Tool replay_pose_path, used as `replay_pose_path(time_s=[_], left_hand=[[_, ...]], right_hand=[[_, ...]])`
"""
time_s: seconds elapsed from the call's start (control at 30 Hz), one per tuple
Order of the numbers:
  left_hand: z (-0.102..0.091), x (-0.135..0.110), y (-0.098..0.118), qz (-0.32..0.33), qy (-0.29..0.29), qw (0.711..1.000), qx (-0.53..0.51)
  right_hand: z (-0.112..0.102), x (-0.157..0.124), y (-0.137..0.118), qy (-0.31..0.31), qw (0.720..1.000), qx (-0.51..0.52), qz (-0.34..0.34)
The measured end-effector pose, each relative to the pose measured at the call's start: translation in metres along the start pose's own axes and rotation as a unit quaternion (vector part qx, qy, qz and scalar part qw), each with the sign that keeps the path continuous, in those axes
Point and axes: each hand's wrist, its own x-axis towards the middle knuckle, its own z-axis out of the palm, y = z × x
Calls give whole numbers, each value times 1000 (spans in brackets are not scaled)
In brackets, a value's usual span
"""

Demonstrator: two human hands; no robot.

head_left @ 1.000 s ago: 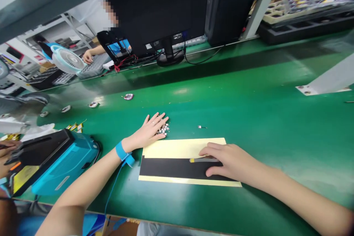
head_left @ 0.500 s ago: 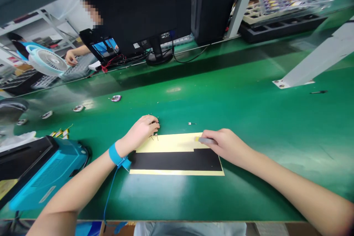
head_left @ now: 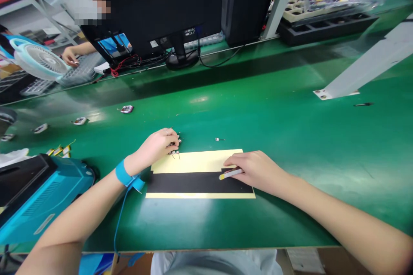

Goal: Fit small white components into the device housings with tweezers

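Note:
My left hand (head_left: 160, 144), a blue wrist strap (head_left: 124, 175) on its wrist, curls its fingers round a cluster of small wired components (head_left: 174, 150) at the far left corner of a yellow backing sheet (head_left: 193, 160). The fingers partly cover them. A wide black strip (head_left: 187, 183) lies across that sheet. Over the sheet's right end, my right hand (head_left: 254, 166) is closed on a slim grey-white tool with a yellow end (head_left: 230, 174), which points left above the black strip. One loose wired component (head_left: 218, 139) sits on the green bench beyond the sheet.
A blue-and-black machine (head_left: 45, 197) stands at the left, with yellow-wrapped parts (head_left: 61, 150) behind it. Several pale oval parts (head_left: 80, 120) line the bench. A monitor (head_left: 161, 4), a grey post (head_left: 361, 68) and stacked trays (head_left: 325, 13) stand farther back. Another person's hand (head_left: 70, 56) is beyond.
My right hand has turned the slim tool and brought its yellow end nearer, from the yellow part to over the black strip. My left hand stays at the components. The whole view has shifted slightly.

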Motion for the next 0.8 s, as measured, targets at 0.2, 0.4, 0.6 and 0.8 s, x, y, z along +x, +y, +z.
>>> replay_pose_path(time_s=[0.2,0.4,0.6,0.8], left_hand=[[1,-1,4,-3,5,999,-38],[0,-1,11,0,62,990,-124],[-1,21,48,-108,124,921,-354],[27,51,81,-141,110,795,-579]], right_hand=[[-5,0,4,39,994,-60,79],[-13,2,15,39,994,-81,59],[-1,-2,-10,-1,993,-116,-7],[11,-6,-37,-32,977,-212,-7]])
